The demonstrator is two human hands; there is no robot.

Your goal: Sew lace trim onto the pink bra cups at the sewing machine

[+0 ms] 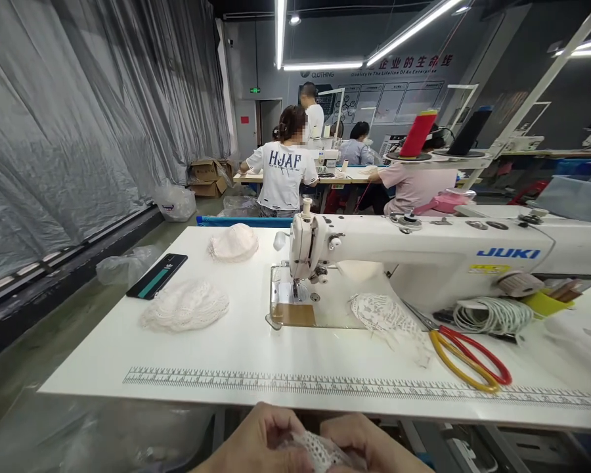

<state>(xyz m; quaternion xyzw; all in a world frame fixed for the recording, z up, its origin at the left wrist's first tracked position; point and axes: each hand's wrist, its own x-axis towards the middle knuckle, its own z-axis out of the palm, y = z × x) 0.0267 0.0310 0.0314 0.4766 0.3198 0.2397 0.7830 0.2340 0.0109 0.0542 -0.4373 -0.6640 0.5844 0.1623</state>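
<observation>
On the table [98, 358], the JUKI sewing machine [433, 244] has no lace beneath its presser foot [296, 289]; a lace bundle [190, 306] lies leftward. Left hand [263, 443] and right hand [369, 441] pinch openwork lace [319, 450] before the table's front edge, its stitching unclear.

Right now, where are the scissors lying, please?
In the head view, the scissors lie at right on the white table, between the loose lace piece and the coiled cord, handles toward the ruler marks.
</observation>
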